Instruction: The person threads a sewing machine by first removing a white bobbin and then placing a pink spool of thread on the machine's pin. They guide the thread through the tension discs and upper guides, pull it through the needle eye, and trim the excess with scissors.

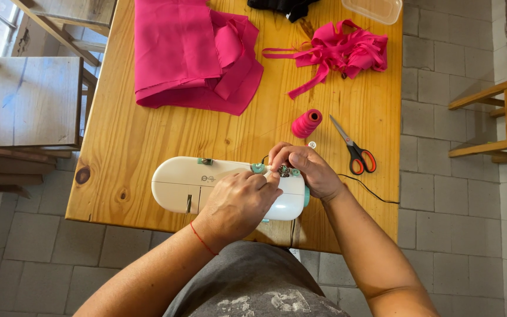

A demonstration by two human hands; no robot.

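Observation:
A small white sewing machine (189, 185) with teal knobs lies near the front edge of the wooden table (124, 135). My left hand (239, 205) rests on top of the machine's right part, fingers curled toward the small metal parts by a teal knob (258, 168). My right hand (306, 170) sits at the machine's right end, fingertips pinched at those same metal parts. Whether a thread is between the fingers I cannot tell. A pink thread spool (307, 123) stands just beyond my right hand.
Scissors (354, 149) with red-and-black handles lie right of the spool. Folded pink fabric (192, 53) and a heap of pink strips (338, 51) lie at the far side, near a clear plastic box (374, 9). Wooden chairs (27, 100) stand left and right of the table.

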